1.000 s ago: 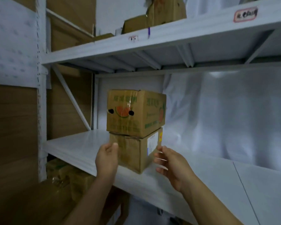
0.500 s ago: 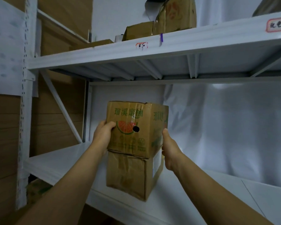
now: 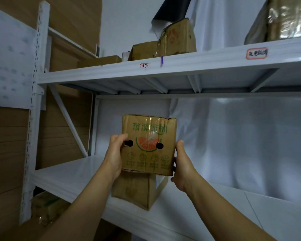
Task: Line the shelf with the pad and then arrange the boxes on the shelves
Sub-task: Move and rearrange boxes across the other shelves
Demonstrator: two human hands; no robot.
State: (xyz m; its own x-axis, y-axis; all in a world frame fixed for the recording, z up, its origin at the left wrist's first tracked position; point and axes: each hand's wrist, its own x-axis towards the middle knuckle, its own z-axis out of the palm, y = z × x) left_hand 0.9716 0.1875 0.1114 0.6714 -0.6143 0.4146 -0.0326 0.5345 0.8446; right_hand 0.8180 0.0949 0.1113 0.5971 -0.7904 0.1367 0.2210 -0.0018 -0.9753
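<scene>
- Head view: the left hand (image 3: pixel 115 157) clasps the left side of the printed box (image 3: pixel 148 153), thumb on the front face by a round hole.
- The right hand (image 3: pixel 181 169) clasps the box's right side, thumb pointing up along the near edge, fingers wrapped behind.
- Both forearms reach up and away from the near edge.
- The printed box is upright, directly over a plain box (image 3: pixel 134 190); whether they touch is unclear.
- The plain box stands on the white middle shelf (image 3: pixel 68 174).
</scene>
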